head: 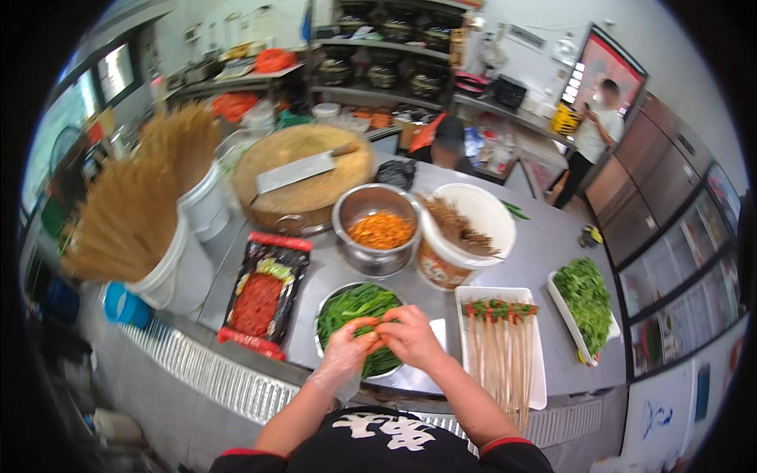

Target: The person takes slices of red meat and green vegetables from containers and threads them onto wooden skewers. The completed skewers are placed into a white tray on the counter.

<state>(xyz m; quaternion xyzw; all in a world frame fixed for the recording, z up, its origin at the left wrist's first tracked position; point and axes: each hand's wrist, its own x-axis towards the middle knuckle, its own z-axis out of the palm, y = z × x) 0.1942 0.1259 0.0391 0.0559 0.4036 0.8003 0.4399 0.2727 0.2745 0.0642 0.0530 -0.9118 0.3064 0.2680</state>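
My left hand, in a clear plastic glove, and my right hand meet fingertip to fingertip over a metal bowl of green scallions. Something small and orange-red seems pinched between them, but the fingers mostly hide it. Left of the bowl lies an opened black and red package of red minced meat. Behind it stands a steel pot of shredded orange food. To the right, a white tray holds wooden skewers with green and red food on their upper ends.
A cleaver lies on a round wooden chopping block. White buckets of skewers stand left, and a white tub with brown sticks is behind. Leafy greens are at right. One person is behind the table; another stands farther back.
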